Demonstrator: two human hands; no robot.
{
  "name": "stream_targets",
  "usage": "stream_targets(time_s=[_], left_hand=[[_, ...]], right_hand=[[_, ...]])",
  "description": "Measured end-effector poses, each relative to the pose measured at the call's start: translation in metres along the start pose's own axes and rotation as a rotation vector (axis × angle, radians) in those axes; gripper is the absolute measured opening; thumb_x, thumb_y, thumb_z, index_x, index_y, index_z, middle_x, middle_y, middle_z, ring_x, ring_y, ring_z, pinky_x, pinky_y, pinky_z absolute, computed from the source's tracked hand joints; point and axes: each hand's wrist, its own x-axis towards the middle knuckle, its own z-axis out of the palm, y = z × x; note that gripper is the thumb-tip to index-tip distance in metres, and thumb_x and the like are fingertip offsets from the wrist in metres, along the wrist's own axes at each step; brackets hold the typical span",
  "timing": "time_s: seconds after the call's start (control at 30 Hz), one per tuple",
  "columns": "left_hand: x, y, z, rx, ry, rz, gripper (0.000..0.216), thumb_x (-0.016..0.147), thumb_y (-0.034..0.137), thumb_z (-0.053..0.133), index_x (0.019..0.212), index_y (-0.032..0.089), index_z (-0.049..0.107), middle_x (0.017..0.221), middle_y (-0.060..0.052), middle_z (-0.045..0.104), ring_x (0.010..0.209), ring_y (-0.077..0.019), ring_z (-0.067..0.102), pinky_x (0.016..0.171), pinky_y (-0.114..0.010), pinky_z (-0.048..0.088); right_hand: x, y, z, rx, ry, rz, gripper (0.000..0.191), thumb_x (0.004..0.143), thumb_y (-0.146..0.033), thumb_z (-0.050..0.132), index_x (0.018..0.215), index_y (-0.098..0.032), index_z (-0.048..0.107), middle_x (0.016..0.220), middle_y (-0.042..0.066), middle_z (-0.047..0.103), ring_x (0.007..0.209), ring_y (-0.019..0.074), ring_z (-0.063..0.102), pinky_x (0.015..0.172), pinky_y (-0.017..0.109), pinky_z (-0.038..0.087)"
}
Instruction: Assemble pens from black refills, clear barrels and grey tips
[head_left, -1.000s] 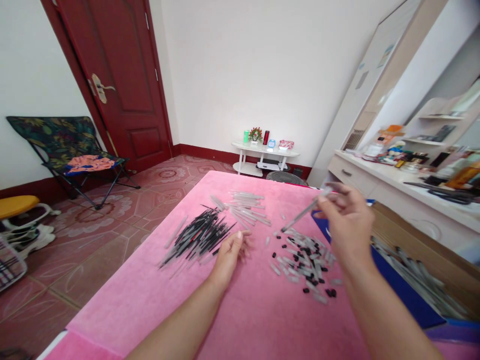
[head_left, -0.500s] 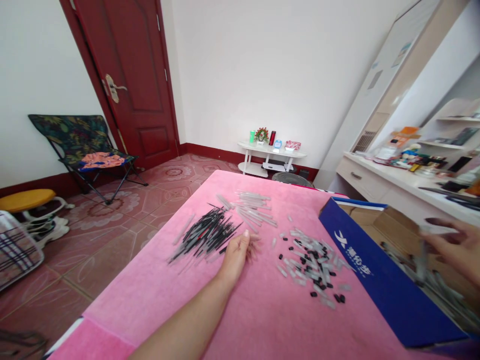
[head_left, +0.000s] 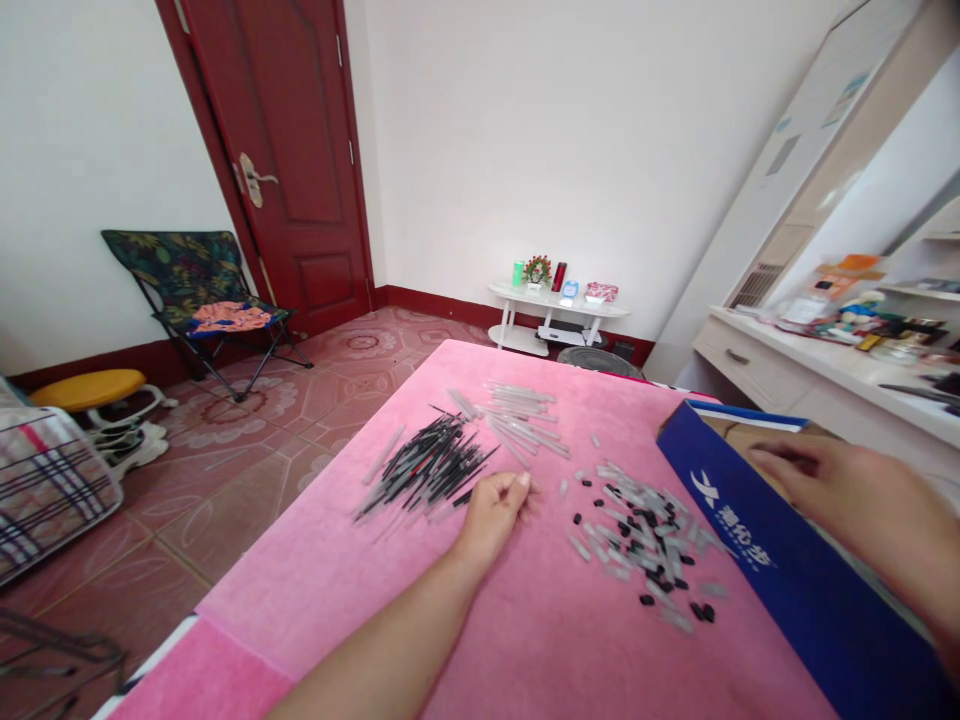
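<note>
My left hand [head_left: 499, 508] lies on the pink cloth, closed, thumb against the curled fingers; whether anything is inside cannot be made out. Just left of it is a heap of thin black pen refills [head_left: 431, 460]. Beyond it lie clear pen barrels [head_left: 521, 415] in a loose bunch. To its right are scattered small black and clear pen parts [head_left: 652, 535], looking like caps and plugs. Above the open blue cardboard box [head_left: 757, 560] hangs my right hand [head_left: 840, 490], its fingers pinched together and blurred; what they hold is hidden. The hand and wrist cover much of the box's inside.
The pink cloth [head_left: 525, 640] covers the table. At the right stands a white dresser [head_left: 750, 350] crowded with small items. A low white side table [head_left: 517, 290] is by the far wall. A folding chair [head_left: 195, 270] and a yellow stool [head_left: 90, 388] are on the left.
My right hand has moved left and up over the box, its fingers closing together. My left hand's thumb has come down against its fingers. The view has turned slightly left.
</note>
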Motion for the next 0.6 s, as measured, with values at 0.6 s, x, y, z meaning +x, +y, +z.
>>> stream_targets(time_s=[0.6], left_hand=[[0.002, 0.008, -0.002, -0.165, 0.125, -0.033, 0.043, 0.077, 0.05, 0.043, 0.079, 0.01, 0.059, 0.053, 0.0, 0.052, 0.038, -0.0069, 0.042, 0.037, -0.019, 0.032]], right_hand=[[-0.048, -0.203, 0.14, 0.542, -0.272, -0.231, 0.02, 0.071, -0.016, 0.045, 0.076, -0.019, 0.064, 0.08, 0.005, 0.064, 0.076, 0.0168, 0.057, 0.07, 0.027, 0.041]])
